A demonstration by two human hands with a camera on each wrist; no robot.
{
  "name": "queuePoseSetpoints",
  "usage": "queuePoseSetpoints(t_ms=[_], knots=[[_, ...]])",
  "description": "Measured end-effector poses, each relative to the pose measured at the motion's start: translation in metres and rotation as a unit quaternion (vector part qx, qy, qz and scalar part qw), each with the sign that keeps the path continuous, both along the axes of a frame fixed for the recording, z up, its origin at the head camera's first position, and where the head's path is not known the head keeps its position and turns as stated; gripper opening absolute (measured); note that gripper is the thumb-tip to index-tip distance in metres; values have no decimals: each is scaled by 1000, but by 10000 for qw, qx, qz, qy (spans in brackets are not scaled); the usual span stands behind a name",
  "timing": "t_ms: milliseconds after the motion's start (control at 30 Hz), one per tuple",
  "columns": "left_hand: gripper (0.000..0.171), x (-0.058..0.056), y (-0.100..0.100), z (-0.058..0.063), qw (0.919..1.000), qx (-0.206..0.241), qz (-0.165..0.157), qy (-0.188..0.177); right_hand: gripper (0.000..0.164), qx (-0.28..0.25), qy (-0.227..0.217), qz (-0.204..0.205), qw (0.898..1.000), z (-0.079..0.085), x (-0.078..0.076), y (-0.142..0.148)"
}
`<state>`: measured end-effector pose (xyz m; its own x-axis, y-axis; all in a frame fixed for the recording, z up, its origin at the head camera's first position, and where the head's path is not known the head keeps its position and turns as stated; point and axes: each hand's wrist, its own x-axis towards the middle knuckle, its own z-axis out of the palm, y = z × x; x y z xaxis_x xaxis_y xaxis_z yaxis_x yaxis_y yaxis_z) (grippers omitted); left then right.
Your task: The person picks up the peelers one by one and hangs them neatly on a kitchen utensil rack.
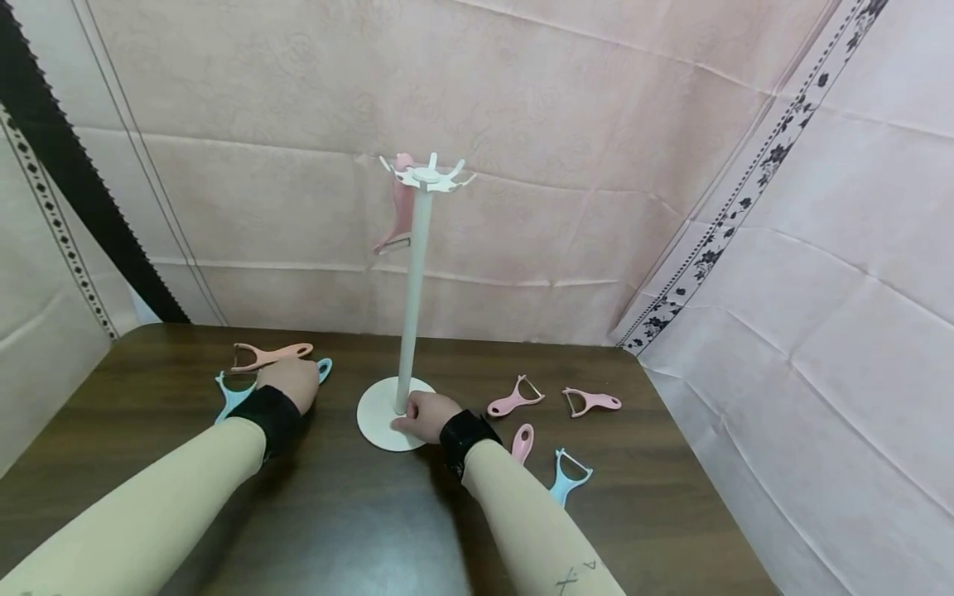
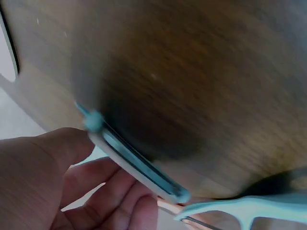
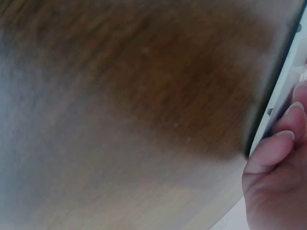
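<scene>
My left hand (image 1: 289, 382) holds a light-blue peeler (image 2: 136, 160) between thumb and fingers, its blade end towards the left wrist camera. In the head view, a blue handle end (image 1: 325, 370) shows past that hand. Beside it lie a second blue peeler (image 1: 234, 397) and an orange-pink peeler (image 1: 276, 354). My right hand (image 1: 428, 416) grips the rim of the round white base (image 1: 376, 418) of a hook stand, fingers curled at its edge (image 3: 271, 112). A pink peeler (image 1: 402, 203) hangs from one of the stand's top hooks (image 1: 426, 175).
Right of the stand lie pink peelers (image 1: 514, 399) (image 1: 594, 401), a third pink one (image 1: 523, 443) partly behind my right forearm, and a blue peeler (image 1: 570, 476). Pale cloth (image 1: 522, 248) hangs behind the dark wooden table (image 1: 358, 530).
</scene>
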<state>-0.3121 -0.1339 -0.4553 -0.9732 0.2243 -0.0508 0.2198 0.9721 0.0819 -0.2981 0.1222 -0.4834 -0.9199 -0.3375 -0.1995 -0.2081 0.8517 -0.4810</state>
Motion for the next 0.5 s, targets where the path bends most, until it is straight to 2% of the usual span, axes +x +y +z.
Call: queuePoseSetpoints(t_ms=[133, 200, 367, 500], knots=[[25, 5, 12, -5, 9982, -471, -82, 358, 36, 41, 41, 28, 10000, 0, 0, -1], [27, 8, 17, -3, 9972, -603, -124, 416, 36, 59, 51, 39, 10000, -1, -1, -1], [28, 11, 20, -1, 9959, -744, -175, 487, 36, 84, 29, 34, 10000, -2, -3, 0], [26, 11, 16, -8, 9948, -763, -198, 649, 35, 66, -2, 13, 10000, -2, -2, -2]])
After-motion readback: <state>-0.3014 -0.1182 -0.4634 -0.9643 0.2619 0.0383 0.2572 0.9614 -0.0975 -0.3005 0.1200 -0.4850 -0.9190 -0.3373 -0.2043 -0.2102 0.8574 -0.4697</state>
